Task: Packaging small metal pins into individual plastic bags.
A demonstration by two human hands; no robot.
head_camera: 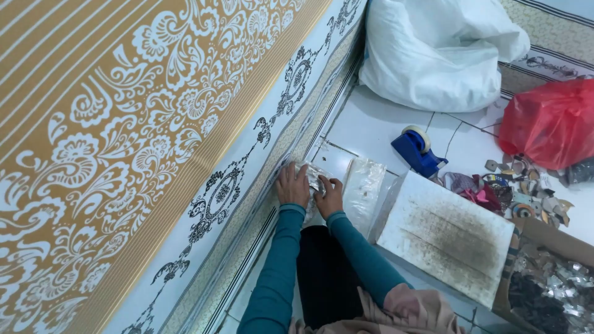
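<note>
While a white plastic sack (433,49) and a red plastic bag (547,124) sit at the far edge of the tiled floor (371,124), the left hand (292,185) and right hand (331,196) press curled fingers onto a small crinkled clear plastic packet (314,176), which lies between them beside the patterned mattress (124,124).

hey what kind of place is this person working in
Probably a room in a home, with work done on the floor: white floor tiles, a gold patterned mat, and both hands pressing a small clear packet beside a blue tape dispenser.
</note>
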